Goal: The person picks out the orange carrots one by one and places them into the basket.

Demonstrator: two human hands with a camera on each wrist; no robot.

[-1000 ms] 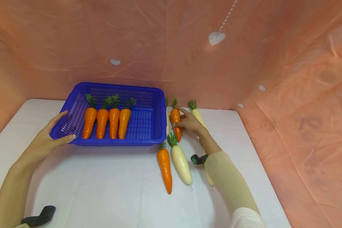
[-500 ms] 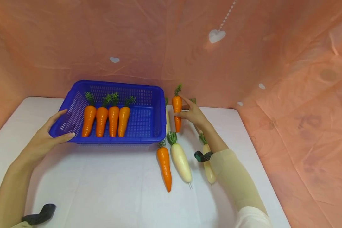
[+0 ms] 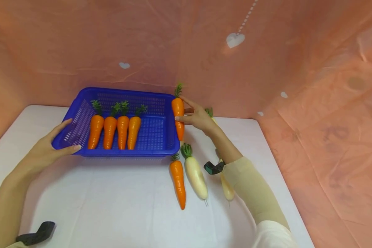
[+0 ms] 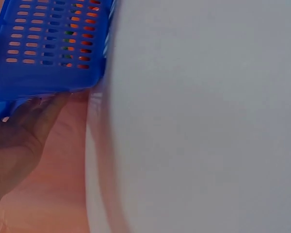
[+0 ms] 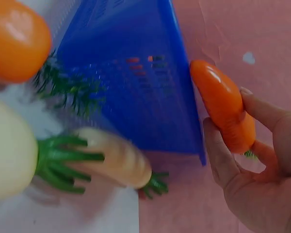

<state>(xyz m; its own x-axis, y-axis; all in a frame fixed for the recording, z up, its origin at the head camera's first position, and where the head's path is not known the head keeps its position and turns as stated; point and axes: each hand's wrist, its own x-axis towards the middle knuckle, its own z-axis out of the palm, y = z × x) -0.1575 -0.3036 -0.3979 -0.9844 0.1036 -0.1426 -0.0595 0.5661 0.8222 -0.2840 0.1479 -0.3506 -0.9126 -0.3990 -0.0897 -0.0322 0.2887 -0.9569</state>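
Note:
My right hand [image 3: 198, 119] pinches an orange carrot [image 3: 178, 110] with a green leafy top, held over the right rim of the blue plastic basket [image 3: 152, 152]. In the right wrist view the thumb and fingers grip the carrot [image 5: 218, 99] just beside the basket's edge [image 5: 177, 58]. My left hand [image 3: 48, 146] grips the basket's left rim, thumb at the front corner. From the left wrist view, the fingers [image 4: 51, 111] reach beneath the rim of the perforated wall [image 4: 48, 80]. Several carrots [image 3: 110, 132] lie side by side inside the basket, tops toward the back.
On the white table [image 3: 127, 199], a loose carrot [image 3: 178, 182] and a white radish [image 3: 196, 177] lie right of the basket's front corner. Another white radish [image 3: 227, 187] is partly behind my right arm. A pale radish [image 5: 116, 160] lies against the basket's right side. Peach cloth [image 3: 173, 41] hangs behind.
My right hand has lifted the carrot from the table right of the basket and carried it left to the basket's right rim. The left hand stays on the basket.

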